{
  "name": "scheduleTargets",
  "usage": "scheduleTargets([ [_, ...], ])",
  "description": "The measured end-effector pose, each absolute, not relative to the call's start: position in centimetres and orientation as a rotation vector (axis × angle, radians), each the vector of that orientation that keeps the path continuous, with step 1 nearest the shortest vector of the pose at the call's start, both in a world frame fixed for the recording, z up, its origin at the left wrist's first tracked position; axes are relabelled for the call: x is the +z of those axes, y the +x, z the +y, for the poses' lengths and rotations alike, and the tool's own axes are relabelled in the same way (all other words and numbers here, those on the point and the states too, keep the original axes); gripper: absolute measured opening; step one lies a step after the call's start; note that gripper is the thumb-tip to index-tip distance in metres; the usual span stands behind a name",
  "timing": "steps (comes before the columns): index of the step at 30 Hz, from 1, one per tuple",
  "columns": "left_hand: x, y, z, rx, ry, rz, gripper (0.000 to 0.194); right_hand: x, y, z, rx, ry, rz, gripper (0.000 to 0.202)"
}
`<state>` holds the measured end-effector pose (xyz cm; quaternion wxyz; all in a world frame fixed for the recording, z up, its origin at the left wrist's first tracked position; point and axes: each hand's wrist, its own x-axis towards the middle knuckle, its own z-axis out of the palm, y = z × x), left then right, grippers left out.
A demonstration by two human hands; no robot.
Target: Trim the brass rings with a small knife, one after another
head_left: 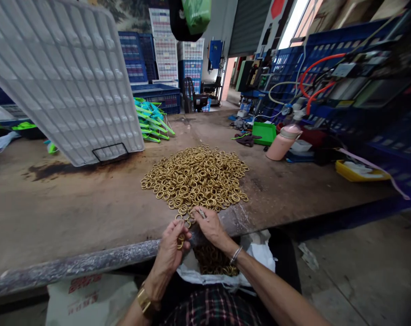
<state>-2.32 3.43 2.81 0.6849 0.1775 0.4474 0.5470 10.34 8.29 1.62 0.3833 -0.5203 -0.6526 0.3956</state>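
A wide heap of brass-coloured rings (198, 176) lies on the brown table (124, 208). At the table's front edge, my left hand (173, 242) is closed around several rings (180, 241), which show between its curled fingers. My right hand (210, 226) is pinched on a small metallic piece (202, 213), just in front of the heap. A few loose rings lie between the two hands. Below my right forearm, a white sack (263, 251) on the lap holds more rings, darker in the shade.
A ribbed translucent panel (76, 81) leans at the left, with green hangers (153, 120) behind. Toward the right are a pink bottle (283, 144), a green tray (264, 132), a yellow tray (355, 173) and red hoses (303, 74). Stacked crates (166, 45) stand at the back.
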Motion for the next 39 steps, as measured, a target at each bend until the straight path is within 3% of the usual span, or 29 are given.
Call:
scheduleTargets([
  [7, 2.5, -1.1, 3.6, 1.182, 0.587, 1.153, 0.041, 2.7, 10.1, 6.3, 1.3, -1.173, -1.503, 0.028],
  [15, 3.2, -1.4, 3.0, 1.288, 1.127, 1.348, 0.021, 2.6, 10.4, 6.4, 1.258, -1.276, -1.548, 0.032],
  [22, 3.2, -1.2, 2.6, 1.026, 0.773, 1.247, 0.037, 2.5, 10.7, 6.0, 1.268, -1.257, -1.547, 0.029],
  [29, 2.9, -1.2, 2.3, 1.064, 0.617, 1.056, 0.035, 2.5, 11.0, 6.0, 1.469, -1.203, -1.426, 0.032],
  [34, 2.5, -1.3, 2.0, 1.089, 0.601, 1.007, 0.035, 2.3, 11.3, 5.8, 1.246, -1.357, -1.552, 0.021],
  [39, 2.5, -1.3, 2.0, 1.114, 0.626, 1.038, 0.038, 1.7, 11.7, 4.8, 0.894, -1.343, -2.049, 0.017],
])
